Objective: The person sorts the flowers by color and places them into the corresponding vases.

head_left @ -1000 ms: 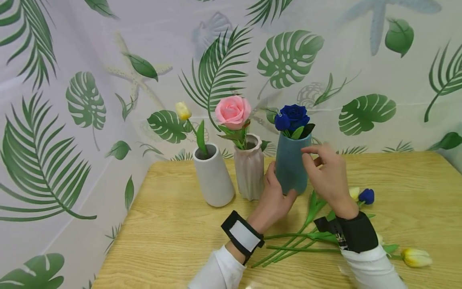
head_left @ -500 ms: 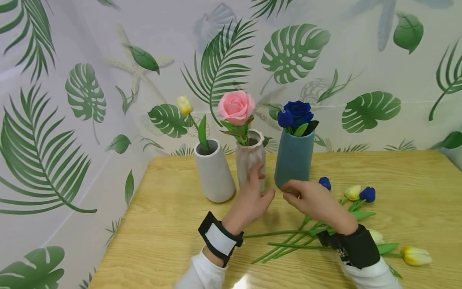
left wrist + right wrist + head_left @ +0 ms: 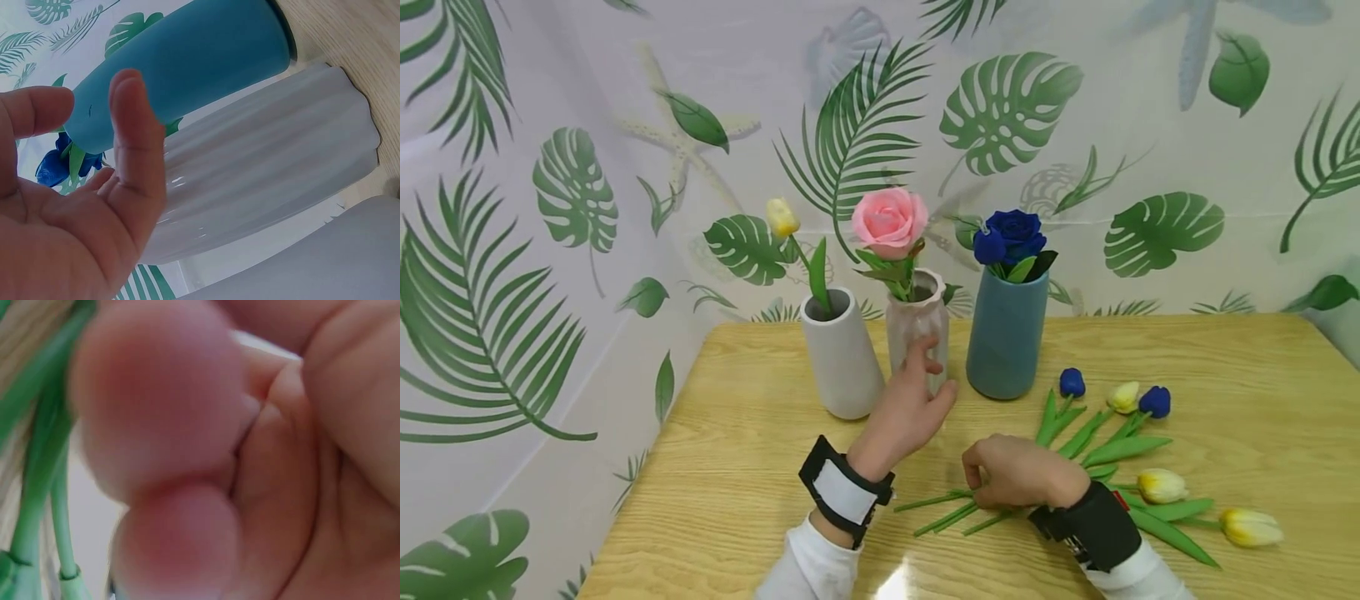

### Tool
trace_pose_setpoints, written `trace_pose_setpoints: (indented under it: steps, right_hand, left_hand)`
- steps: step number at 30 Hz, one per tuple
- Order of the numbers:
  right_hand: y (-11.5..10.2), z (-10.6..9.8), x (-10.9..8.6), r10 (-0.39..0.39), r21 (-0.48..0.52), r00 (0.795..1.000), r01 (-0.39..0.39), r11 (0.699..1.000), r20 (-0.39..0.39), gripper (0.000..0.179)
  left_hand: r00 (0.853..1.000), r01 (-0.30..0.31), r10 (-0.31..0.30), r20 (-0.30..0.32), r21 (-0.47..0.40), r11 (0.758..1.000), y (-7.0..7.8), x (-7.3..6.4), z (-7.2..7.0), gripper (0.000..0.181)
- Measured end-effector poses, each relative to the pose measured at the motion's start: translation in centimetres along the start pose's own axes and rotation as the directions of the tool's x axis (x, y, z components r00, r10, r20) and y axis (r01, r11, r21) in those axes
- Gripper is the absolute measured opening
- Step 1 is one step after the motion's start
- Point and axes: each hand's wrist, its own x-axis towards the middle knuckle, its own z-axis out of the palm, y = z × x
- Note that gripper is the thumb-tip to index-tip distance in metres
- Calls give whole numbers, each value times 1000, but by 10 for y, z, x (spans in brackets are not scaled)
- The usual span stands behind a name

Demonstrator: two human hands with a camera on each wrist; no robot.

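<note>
My left hand [image 3: 904,412] is beside the pinkish pleated vase [image 3: 917,325], its fingers apart and overlapping the vase's front in the head view. In the left wrist view the thumb and a bent finger have a gap between them, and nothing is held. The pleated vase bears a pink rose [image 3: 891,222]. My right hand [image 3: 1026,471] is low over the tulip stems [image 3: 951,521] on the table, fingers loosely bent downward. Close up, green stems [image 3: 37,469] pass beside its fingertips. To the right lie blue tulips [image 3: 1072,382] and yellow-white tulips [image 3: 1162,485].
A white vase [image 3: 842,358] with one yellow-white tulip [image 3: 782,218] stands left of the pleated vase. A blue vase [image 3: 1006,342] holding a blue rose [image 3: 1015,235] stands to its right. Behind the wooden table [image 3: 730,433] hangs a leaf-print cloth [image 3: 700,67].
My left hand has left the blue vase and moved left to the pleated one. My right hand has come down from beside the blue vase to the stems. The blue vase now stands untouched.
</note>
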Motion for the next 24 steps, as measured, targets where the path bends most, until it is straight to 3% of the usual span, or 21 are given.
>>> trace_pose_setpoints:
  steps: [4, 7, 11, 17, 20, 24]
  right_hand:
    - [3, 0, 2, -110, -69, 992, 105, 992, -63, 18]
    - [3, 0, 2, -123, -103, 987, 112, 988, -106, 15]
    - [-3, -2, -2, -81, -116, 982, 62, 991, -173, 11]
    - [-15, -2, -6, -12, -51, 955, -3, 999, -295, 16]
    - [-19, 2, -3, 73, 4, 959, -75, 997, -274, 13]
    - [-19, 10, 3, 163, -35, 963, -174, 984, -213, 11]
  left_hand:
    - [1000, 1, -1, 2, 10, 1000, 1, 1, 0, 52]
    - [1000, -9, 9, 17, 1, 1000, 2, 0, 0, 49]
    - [999, -18, 18, 28, -17, 1000, 4, -2, -1, 50]
    - [1000, -17, 16, -26, -49, 999, 4, -3, -3, 55]
    - [999, -17, 14, -49, -52, 999, 3, -2, -4, 54]
    - [998, -27, 25, -51, -43, 999, 4, -3, -3, 53]
